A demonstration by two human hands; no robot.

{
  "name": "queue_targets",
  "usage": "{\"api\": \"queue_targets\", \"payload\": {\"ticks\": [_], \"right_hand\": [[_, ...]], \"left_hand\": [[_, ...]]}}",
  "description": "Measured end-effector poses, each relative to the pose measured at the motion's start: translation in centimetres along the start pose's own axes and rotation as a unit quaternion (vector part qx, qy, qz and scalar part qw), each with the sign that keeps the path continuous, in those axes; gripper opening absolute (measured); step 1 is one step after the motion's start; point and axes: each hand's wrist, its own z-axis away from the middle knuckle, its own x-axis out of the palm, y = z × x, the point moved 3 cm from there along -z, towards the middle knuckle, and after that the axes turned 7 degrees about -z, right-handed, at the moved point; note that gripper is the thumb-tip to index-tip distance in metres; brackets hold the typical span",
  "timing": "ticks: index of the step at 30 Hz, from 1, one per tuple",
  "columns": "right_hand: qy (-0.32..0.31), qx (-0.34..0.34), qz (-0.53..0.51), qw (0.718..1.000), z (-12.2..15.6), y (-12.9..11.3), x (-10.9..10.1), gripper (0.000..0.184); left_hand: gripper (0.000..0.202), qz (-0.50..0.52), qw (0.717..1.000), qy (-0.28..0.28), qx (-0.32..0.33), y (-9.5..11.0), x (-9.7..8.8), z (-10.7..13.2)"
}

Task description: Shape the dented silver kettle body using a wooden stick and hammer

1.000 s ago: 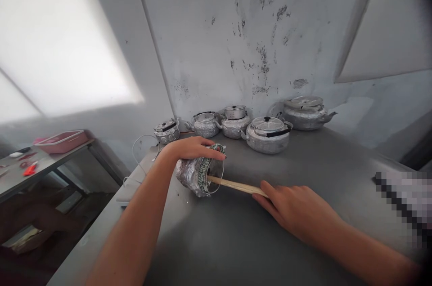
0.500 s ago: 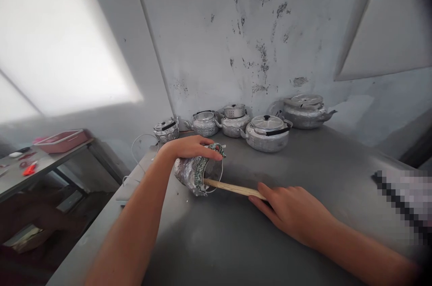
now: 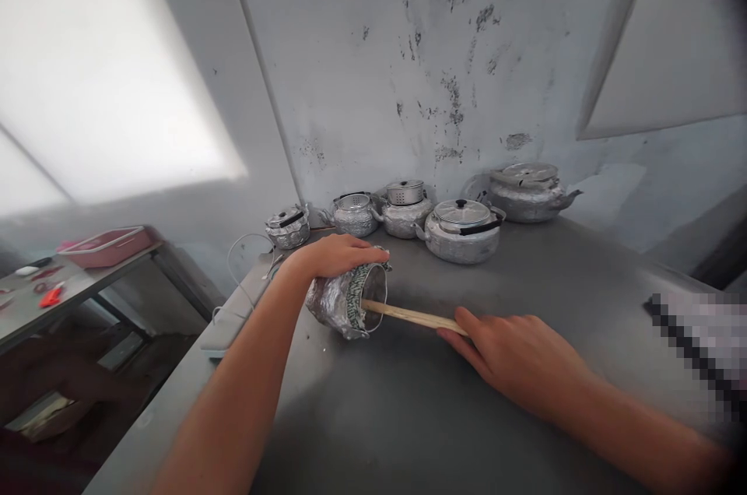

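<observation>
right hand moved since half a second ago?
Yes, slightly: the right hand, gripping the wooden stick, has shifted right and up in the picture, judged against the nearest upright kettle, which sits in the same spot.

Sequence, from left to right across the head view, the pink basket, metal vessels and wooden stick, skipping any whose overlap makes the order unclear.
Pink basket → leftmost kettle → tipped metal vessel → wooden stick → rightmost kettle.
</observation>
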Motion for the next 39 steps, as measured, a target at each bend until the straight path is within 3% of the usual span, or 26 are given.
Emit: {"api": "queue_targets", "payload": {"ticks": [5,18,28,32,39], "right_hand": [[0.004,0.020,0.006,1.000,0.04,-0.36,-0.22,0.049],[0.006,0.027,0.022,0.999,-0.26,-0.10,-0.34,0.049],[0.009,0.032,0.015,0.999,-0.05,-0.20,-0.08,0.046],[0.027,0.015,0.000,1.000,0.01,-0.35,0.07,0.047],[0.003,0.019,0.009,1.000,-0.12,-0.17,0.33,0.048]], "left_hand": [[0.068,0.004,1.000,0.020,0.001,-0.37,0.12,-0.14],[0.051,-0.030,0.998,-0.016,0.053,-0.34,0.22,-0.27],[0.056,-0.023,0.999,-0.023,0.013,0.41,-0.14,0.10],[0.057,-0.025,0.999,-0.021,0.012,0.16,-0.09,0.00],[0.069,-0.029,0.999,-0.015,-0.019,-0.53,0.13,-0.35]]}}
